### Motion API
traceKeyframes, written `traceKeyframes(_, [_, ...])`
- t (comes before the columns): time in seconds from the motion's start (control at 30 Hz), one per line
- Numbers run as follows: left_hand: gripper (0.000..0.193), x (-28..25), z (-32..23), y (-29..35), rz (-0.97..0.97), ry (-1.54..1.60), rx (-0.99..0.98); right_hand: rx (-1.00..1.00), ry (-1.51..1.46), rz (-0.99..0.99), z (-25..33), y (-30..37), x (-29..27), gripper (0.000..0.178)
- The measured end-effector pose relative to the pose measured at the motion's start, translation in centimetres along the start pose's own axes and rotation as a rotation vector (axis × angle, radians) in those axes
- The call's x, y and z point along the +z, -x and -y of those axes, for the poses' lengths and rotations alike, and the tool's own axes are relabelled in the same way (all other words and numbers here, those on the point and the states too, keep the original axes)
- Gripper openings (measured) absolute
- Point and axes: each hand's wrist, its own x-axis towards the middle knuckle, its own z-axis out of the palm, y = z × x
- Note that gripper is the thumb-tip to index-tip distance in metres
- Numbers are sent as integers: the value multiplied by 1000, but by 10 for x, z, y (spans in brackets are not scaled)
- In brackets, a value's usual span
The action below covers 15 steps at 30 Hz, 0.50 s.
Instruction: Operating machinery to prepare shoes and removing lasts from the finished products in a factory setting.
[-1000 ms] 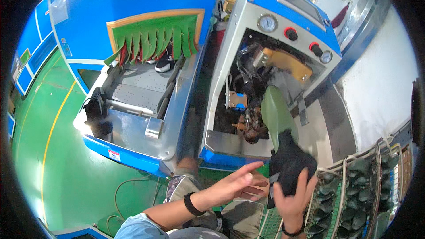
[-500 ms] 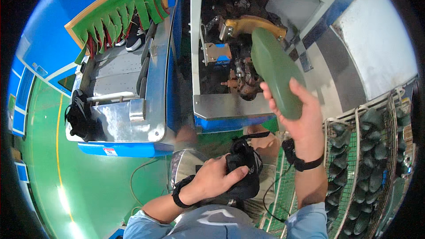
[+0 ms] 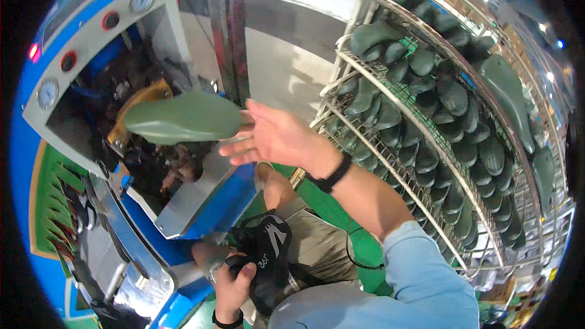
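Note:
A smooth green shoe last (image 3: 183,117) lies sideways in the air before the machine. My right hand (image 3: 277,137) has one end of it between thumb and fingers; part of the grip is hidden. Low over my lap, my left hand (image 3: 234,286) grips a black shoe upper (image 3: 263,250) with pale markings, its thumb on the near side. The upper rests against my khaki-clad thigh (image 3: 317,244).
A blue and grey machine (image 3: 195,198) with gauges and an open, dark cavity stands to the left. Beside it, at lower left, is a metal conveyor (image 3: 109,256) with green strip curtains. On the right, a wire rack (image 3: 420,125) carries many dark green lasts.
The view has swung right toward the rack. The last has gone from upright-slanting to nearly level in my right hand. My left hand keeps the black upper low at my lap.

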Motion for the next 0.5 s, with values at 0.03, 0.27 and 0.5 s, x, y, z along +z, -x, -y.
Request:
traceKeyframes(0.03, [42, 0, -1, 0, 14, -19, 20, -30, 4, 6, -2, -11, -4, 47])
traceKeyframes(0.27, [33, -1, 24, 35, 2, -12, 93, 126, 61, 112, -18, -52, 22, 41])
traceKeyframes(0.5, [20, 9, 80, 51, -145, 115, -27, -108, 259, -124, -66, -53, 98, 51])
